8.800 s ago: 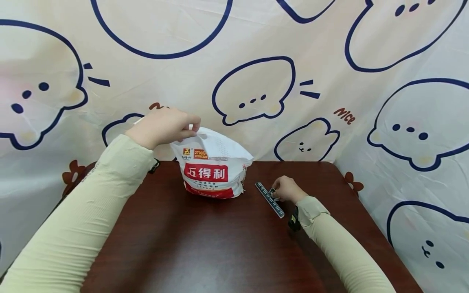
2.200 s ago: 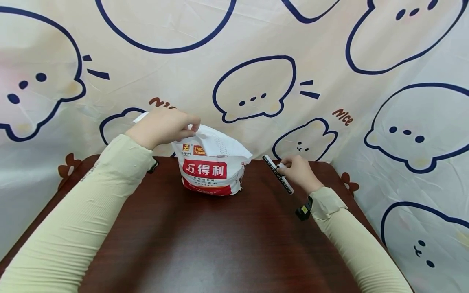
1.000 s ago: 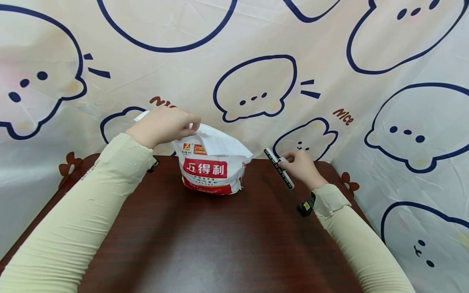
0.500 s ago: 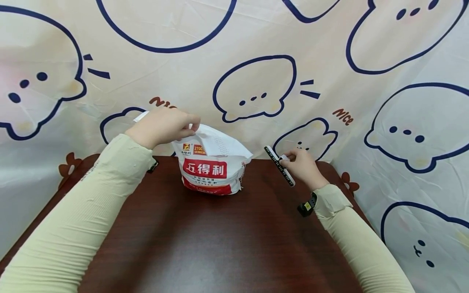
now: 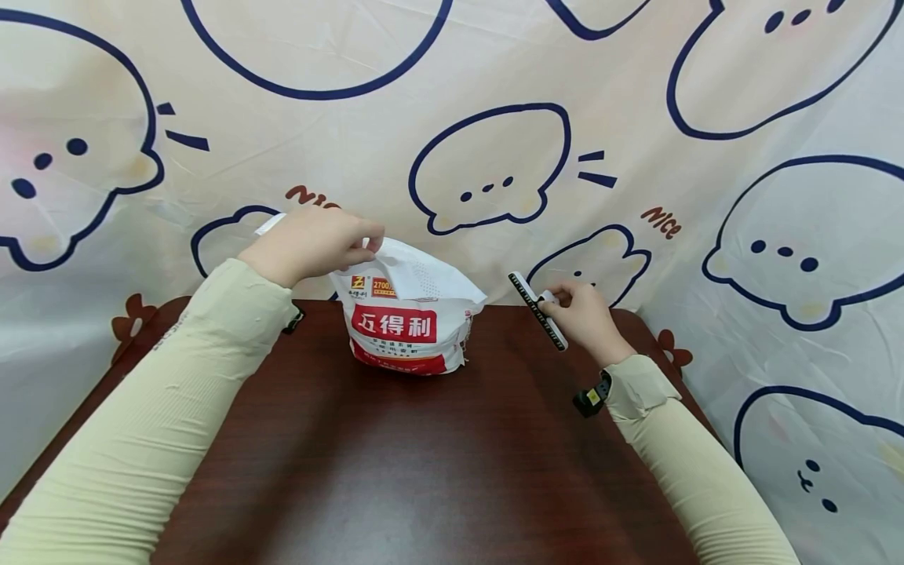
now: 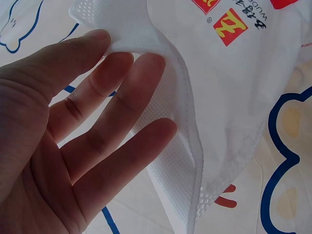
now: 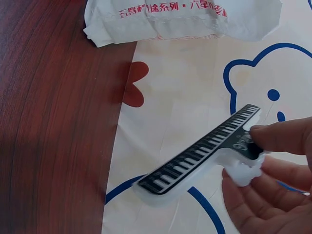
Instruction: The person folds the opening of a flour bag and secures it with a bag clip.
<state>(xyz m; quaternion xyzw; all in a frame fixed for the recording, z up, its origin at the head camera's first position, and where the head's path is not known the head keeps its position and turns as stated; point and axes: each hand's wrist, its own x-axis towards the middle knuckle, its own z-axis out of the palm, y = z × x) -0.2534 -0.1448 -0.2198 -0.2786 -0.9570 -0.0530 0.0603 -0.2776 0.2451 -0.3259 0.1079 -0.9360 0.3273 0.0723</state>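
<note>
A white bag [image 5: 406,314] with a red label stands at the far middle of the dark wooden table [image 5: 424,471]. My left hand [image 5: 314,243] pinches the bag's folded top edge [image 6: 165,97] and holds it up; the left wrist view shows the thumb on one side and the fingers [image 6: 122,122] behind the embossed seam. My right hand [image 5: 579,314] pinches the white handle of a long sealing clip [image 5: 538,311] printed with piano keys, raised above the table to the right of the bag. The right wrist view shows that clip [image 7: 204,153] between thumb and fingers, with the bag [image 7: 180,19] beyond.
A cream cloth [image 5: 494,94] with blue cartoon outlines hangs close behind and to the right of the table. The table's near half [image 5: 424,486] holds only my two sleeved forearms.
Since 8.8 s ago my right hand lifted the clip off the table; over the last second it rose slightly more beside the bag. My left hand has kept its hold.
</note>
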